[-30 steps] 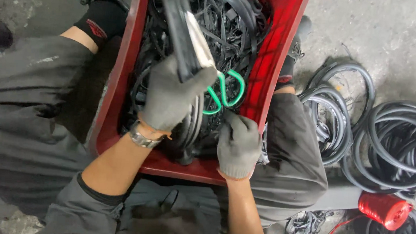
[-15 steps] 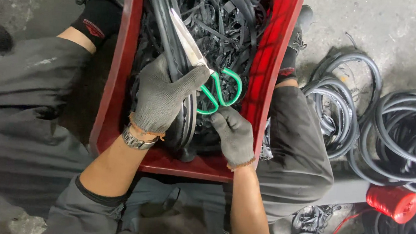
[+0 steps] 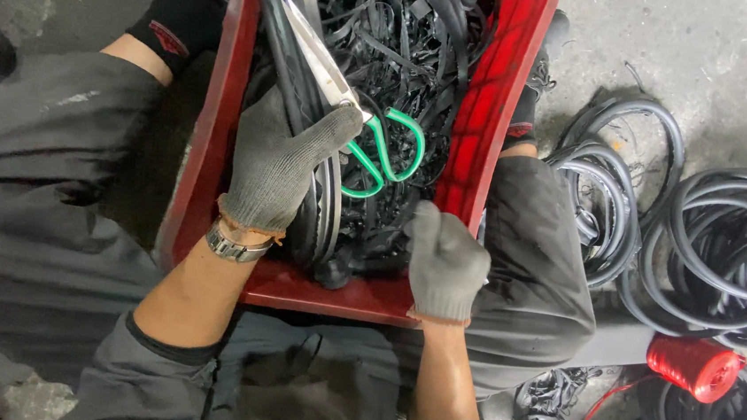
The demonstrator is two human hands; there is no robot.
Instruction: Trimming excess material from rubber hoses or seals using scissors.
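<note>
Right hand [image 3: 446,265], grey knit glove, rests at the near rim of the red crate [image 3: 497,113]; fingers curled, grip appears to hold nothing, though the palm side is hidden. Left hand [image 3: 284,163], also gloved, with a wristwatch [image 3: 230,245], is closed around a bundle of black rubber strips [image 3: 323,224] just beside the scissors [image 3: 346,101]. Scissors lie on the strip pile inside the crate, green loop handles toward the person, blades closed, pointing away. Judgement: steel, rigid, moderately heavy, blades sharp; take hold by the handle loops. Strips look soft, floppy, prone to tangle. Farther right, on the floor: black hose coils [image 3: 725,255], red spool [image 3: 690,366].
</note>
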